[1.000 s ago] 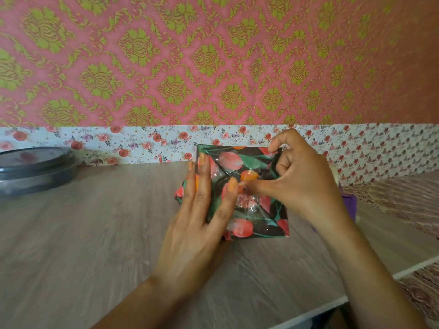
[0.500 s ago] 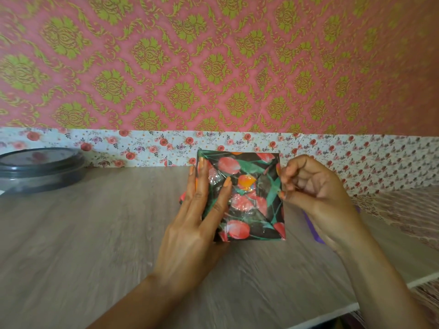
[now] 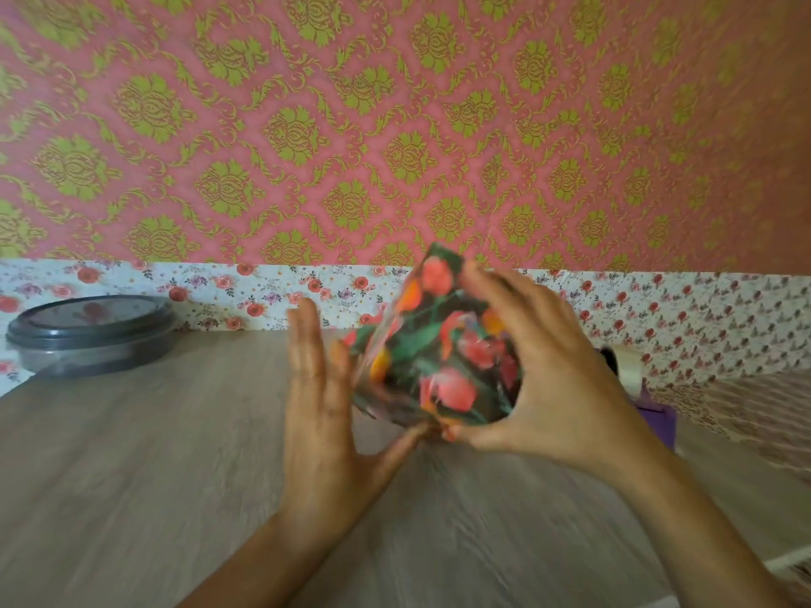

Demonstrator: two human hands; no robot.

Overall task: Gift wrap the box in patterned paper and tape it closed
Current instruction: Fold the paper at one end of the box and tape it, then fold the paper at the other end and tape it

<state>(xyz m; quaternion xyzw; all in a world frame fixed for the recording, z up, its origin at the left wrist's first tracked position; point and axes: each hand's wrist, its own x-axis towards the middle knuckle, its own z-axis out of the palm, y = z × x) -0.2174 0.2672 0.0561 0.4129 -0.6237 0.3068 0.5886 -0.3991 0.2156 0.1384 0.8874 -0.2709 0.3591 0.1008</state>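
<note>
— Two hands on it? Where, exactly?

— Held between both, tilted up on one corner, lifted off the wooden table (image 3: 131, 467). Wrapped box (image 3: 432, 357) in dark paper with red and orange flowers, blurred.

— Right hand (image 3: 557, 388)?

— Curled around the box's right side, fingers (image 3: 487, 285) over the top edge, thumb under the bottom corner. Gripping the box.

— Left hand (image 3: 322, 414)?

— Spread flat, fingers straight up, palm against the box's left face, thumb tip meeting the right thumb beneath. Pressing, not clasping.

— Tape on the paper?

— Cannot tell; too blurred.

— And beyond the right hand?

— Just behind the wrist, a roll of tape (image 3: 625, 366) on a purple holder (image 3: 656, 425), partly hidden.

— Beyond the left hand?

— Well off to the left and farther back, a round grey lidded container (image 3: 94, 333) against the floral border (image 3: 245, 291). Above both hands, pink wall covering with green damask motifs (image 3: 395, 125).
</note>
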